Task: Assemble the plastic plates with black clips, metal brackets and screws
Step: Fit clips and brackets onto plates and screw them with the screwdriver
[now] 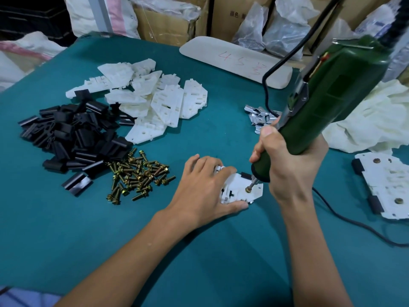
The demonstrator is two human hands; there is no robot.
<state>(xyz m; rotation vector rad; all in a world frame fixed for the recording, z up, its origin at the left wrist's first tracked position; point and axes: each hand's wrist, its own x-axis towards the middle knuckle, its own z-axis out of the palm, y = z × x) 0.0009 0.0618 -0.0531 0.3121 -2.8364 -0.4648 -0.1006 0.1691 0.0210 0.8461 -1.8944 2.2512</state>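
Teal table cloth carries black clips at left, brass screws nearer, white plates beyond, and metal brackets behind the right hand. Near centre, the left hand presses flat on a white plate. The right hand grips a green screwdriver, its bit on a screw.

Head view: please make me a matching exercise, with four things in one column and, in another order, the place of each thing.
Things:
1 black clips
2 screws
3 metal brackets
4 green screwdriver

Places:
A gripped in the right hand
B heaped at the table's left side
C just beyond the right hand
D between the clips and the left hand

Pairs: 1-B, 2-D, 3-C, 4-A
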